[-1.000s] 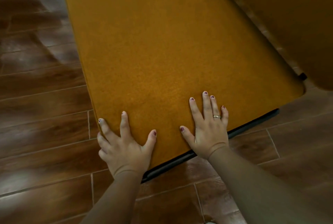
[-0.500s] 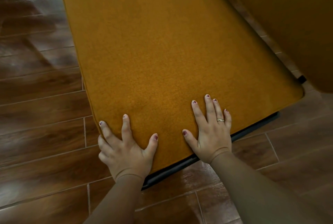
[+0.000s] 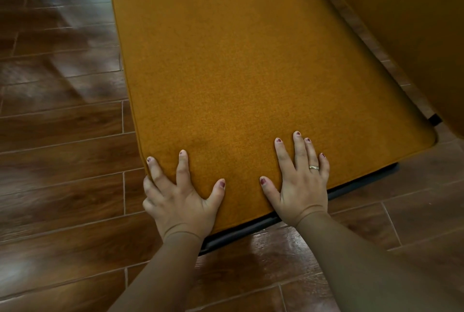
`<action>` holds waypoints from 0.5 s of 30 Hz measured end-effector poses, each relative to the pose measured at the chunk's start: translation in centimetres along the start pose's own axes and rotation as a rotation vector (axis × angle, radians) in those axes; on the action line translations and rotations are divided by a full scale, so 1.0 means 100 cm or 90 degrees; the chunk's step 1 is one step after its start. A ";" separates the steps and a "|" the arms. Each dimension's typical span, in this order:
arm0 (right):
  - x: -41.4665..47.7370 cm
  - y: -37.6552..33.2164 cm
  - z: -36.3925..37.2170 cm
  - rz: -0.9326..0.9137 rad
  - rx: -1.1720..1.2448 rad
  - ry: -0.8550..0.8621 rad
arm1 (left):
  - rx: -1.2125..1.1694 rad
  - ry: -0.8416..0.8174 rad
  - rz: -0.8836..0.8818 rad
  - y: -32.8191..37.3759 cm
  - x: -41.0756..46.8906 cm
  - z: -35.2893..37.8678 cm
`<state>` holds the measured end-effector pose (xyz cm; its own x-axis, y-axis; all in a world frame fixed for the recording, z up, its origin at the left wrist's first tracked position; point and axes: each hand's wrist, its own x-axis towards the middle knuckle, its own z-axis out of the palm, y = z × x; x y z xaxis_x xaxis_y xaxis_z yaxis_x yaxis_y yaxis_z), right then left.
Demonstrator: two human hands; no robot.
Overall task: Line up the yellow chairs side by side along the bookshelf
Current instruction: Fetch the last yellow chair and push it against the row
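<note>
Presently pressing flat, fingers spread and gripping nothing, with left hand point(image 3: 180, 196) at the near corner of the chair point(image 3: 251, 73) and right hand point(image 3: 301, 181) on its near edge, just beside a second chair point(image 3: 414, 22). Push evenly through both palms to avoid skewing. Cannot see bookshelf, legs or backrest.
</note>
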<state>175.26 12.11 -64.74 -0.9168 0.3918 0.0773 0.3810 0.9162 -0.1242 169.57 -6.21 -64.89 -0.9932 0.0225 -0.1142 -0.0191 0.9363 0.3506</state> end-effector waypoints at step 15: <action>0.062 -0.009 0.008 0.023 0.011 0.017 | 0.028 0.003 0.013 0.017 0.069 -0.003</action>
<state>169.15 13.68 -64.93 -0.8985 0.4276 0.0993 0.4122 0.8996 -0.1444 162.68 -4.52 -64.83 -0.9939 0.0407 -0.1029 0.0066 0.9502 0.3117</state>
